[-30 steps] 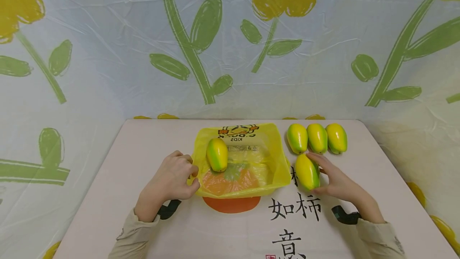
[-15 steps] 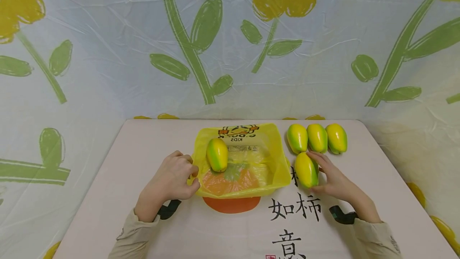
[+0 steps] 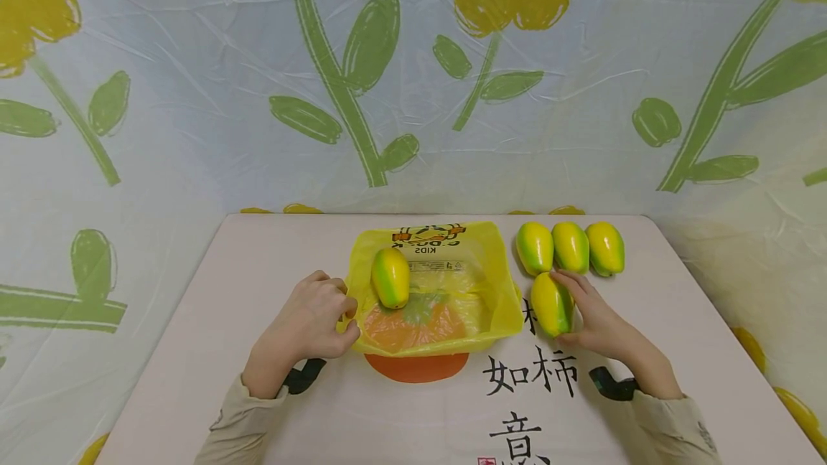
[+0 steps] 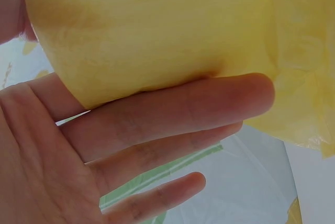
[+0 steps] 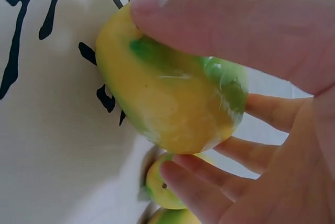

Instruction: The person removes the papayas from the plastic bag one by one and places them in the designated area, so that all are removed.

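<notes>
A yellow plastic bag (image 3: 452, 285) with mirrored print lies spread with its mouth toward me. One yellow-green mango (image 3: 390, 278) is inside it on the left. My left hand (image 3: 316, 318) pinches the bag's left edge; in the left wrist view the yellow film (image 4: 157, 35) runs between thumb and fingers. To the right of the bag, my right hand (image 3: 597, 318) grips another mango (image 3: 551, 305). In the right wrist view the thumb presses across this mango (image 5: 167, 98), with fingers spread round its other side. Behind it stand three mangoes in a row (image 3: 571, 248).
The table (image 3: 258, 250) bears a pale cloth with black brush characters (image 3: 531, 372) and an orange-red printed shape (image 3: 416, 368) under the bag's front. A flower-patterned sheet (image 3: 413, 92) hangs close behind the table and along its sides.
My right hand and the mango in it have shifted slightly away from me, closer to the row behind. The left hand and the bag have stayed put.
</notes>
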Demonstrator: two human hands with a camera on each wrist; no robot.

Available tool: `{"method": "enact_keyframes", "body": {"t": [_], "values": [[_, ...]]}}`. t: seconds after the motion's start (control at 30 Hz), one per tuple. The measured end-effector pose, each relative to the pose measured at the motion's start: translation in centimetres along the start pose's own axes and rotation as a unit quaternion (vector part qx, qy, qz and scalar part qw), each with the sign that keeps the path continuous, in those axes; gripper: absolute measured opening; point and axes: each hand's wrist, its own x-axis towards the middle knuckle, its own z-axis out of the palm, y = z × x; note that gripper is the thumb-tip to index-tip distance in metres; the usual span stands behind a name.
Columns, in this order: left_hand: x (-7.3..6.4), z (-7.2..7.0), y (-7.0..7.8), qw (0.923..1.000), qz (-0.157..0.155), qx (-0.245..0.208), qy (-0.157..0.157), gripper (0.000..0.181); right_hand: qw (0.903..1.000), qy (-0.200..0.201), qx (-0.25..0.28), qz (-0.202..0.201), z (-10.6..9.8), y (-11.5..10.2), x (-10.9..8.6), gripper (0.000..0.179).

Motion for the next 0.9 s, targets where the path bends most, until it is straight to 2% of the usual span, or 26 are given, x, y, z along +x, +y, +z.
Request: {"method": "enact_keyframes", "body": {"t": [0.43, 0.9], "values": [[0.0, 0.1, 0.0, 1.0000, 0.000, -0.002, -0.004, 0.029, 0.9999, 0.002, 0.016, 0.001, 0.6, 0.2, 0.0, 0.109], [-0.1, 0.2, -0.1, 1.0000, 0.000, -0.004, 0.001, 0.032, 0.9994, 0.009, 0.021, -0.026, 1.0, 0.1, -0.1, 0.107]]}}
